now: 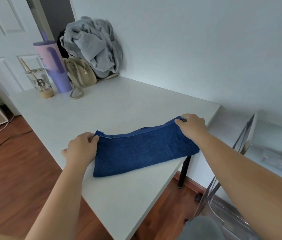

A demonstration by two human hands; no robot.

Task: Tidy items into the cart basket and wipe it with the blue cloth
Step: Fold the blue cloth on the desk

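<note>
The blue cloth (143,151) lies folded into a long strip on the white table (102,110), near its front right corner. My left hand (81,148) pinches the cloth's far left corner. My right hand (192,125) pinches the far right corner, near the table's right edge. The far edge of the cloth is lifted slightly between the two hands. No cart basket can be made out with certainty.
At the table's far left stand a purple tumbler (53,66), a clear cup with a straw (41,82), a beige bag (81,71) and a heap of grey fabric (93,45). A clear plastic rack (266,149) stands right of the table. Wood floor lies to the left.
</note>
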